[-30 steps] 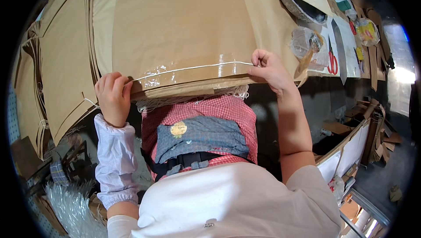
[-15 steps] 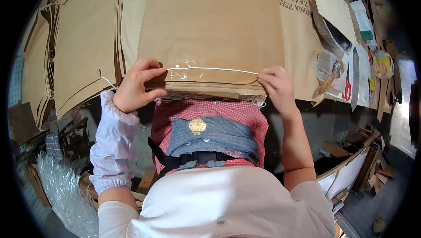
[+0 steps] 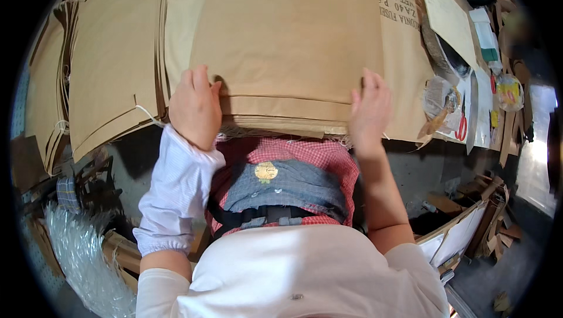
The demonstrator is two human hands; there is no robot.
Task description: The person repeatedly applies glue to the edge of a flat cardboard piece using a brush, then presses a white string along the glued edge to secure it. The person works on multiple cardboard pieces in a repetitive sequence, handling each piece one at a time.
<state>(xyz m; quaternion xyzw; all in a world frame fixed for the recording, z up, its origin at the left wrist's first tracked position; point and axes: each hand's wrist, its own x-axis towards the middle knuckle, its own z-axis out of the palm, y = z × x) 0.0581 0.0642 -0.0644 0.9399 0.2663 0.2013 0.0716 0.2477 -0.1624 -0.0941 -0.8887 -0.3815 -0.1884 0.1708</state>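
A stack of brown paper sacks (image 3: pixel 281 48) lies in front of me, with a straight folded strip (image 3: pixel 281 105) along the top one's near edge. At the left end of that strip is my left hand (image 3: pixel 196 110), fingers stretched forward and the thumb slightly apart, with nothing visible in it. My right hand (image 3: pixel 370 110) hovers at the strip's right end, a little blurred, its fingers apart and holding nothing that I can see. Any string under the fold is hidden.
More brown sacks (image 3: pixel 114 54) are piled to the left, with a white string (image 3: pixel 149 114) at their corner. On the right lie red-handled scissors (image 3: pixel 461 124), a crumpled plastic bag (image 3: pixel 441 98) and a pale sheet (image 3: pixel 447 10). A bundle of clear plastic strands (image 3: pixel 82 259) hangs lower left.
The white string stretched between my hands is out of sight. The sack's near edge now shows a straight fold. Both hands have let go and moved slightly forward.
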